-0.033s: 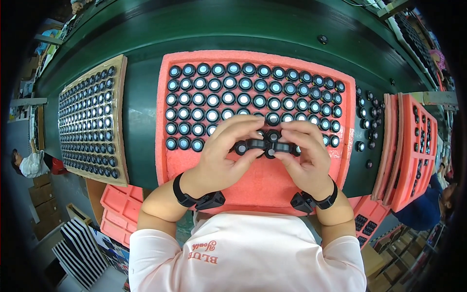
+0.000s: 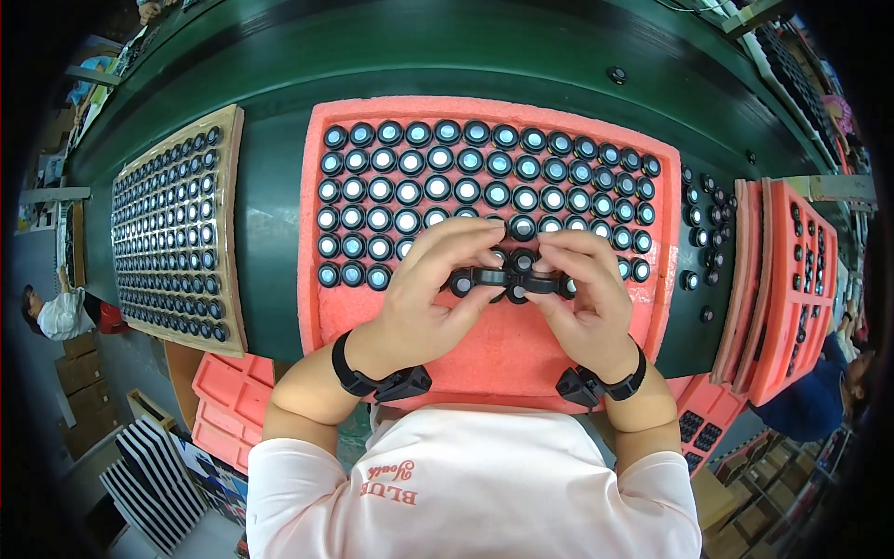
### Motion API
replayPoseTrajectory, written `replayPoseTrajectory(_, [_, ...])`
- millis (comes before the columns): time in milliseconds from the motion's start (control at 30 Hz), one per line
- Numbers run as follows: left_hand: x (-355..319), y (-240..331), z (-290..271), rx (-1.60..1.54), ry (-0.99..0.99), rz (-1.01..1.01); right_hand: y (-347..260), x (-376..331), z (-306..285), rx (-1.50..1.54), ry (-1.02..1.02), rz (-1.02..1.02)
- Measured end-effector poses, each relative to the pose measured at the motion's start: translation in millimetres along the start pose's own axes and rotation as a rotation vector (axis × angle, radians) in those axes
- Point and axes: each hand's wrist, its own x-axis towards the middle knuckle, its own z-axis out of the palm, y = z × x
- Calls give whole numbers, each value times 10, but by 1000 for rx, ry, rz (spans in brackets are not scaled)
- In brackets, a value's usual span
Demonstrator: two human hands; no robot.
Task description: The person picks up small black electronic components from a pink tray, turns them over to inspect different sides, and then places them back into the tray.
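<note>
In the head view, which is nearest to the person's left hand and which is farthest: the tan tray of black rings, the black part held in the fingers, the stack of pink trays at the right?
1. Black part: in the left hand, centre.
2. Tan tray: on the left side.
3. Stack of pink trays: far right, beyond the right hand.

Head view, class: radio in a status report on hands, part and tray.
Left hand and right hand both gripping small black part. Over pink foam tray. Nothing blocking.
</note>
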Motion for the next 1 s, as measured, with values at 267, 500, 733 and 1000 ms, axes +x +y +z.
replayPoseTrajectory(267, [21, -67, -25, 234, -76, 256, 5, -22, -7, -40, 31, 7])
replayPoseTrajectory(500, [110, 40, 71, 296, -240, 218, -198, 44, -370, -35, 197, 36])
replayPoseTrajectory(733, [225, 133, 500, 374, -450, 84, -223, -383, -843, 15, 335, 346])
replayPoseTrajectory(1000, [415, 16, 1094, 509, -710, 148, -151, -859, -1236, -351, 87, 560])
